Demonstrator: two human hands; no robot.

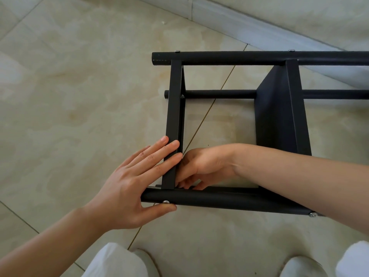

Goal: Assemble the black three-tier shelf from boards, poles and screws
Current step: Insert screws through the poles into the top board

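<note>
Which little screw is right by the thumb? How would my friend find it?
Find the black shelf lying on the tiled floor, then its nearest pole. The screw is the silver dot just above the left hand's thumb; other screws have no hand beside them.

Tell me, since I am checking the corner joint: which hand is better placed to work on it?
Likely the right hand: its fingers already reach the corner under the board. The left hand lies flat, bracing it.

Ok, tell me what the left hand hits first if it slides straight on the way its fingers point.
The left hand points up and right, its fingers already lying across the end board. Past that board's edge the way looks open over the floor tiles until the middle board, though depth is unclear.
</note>
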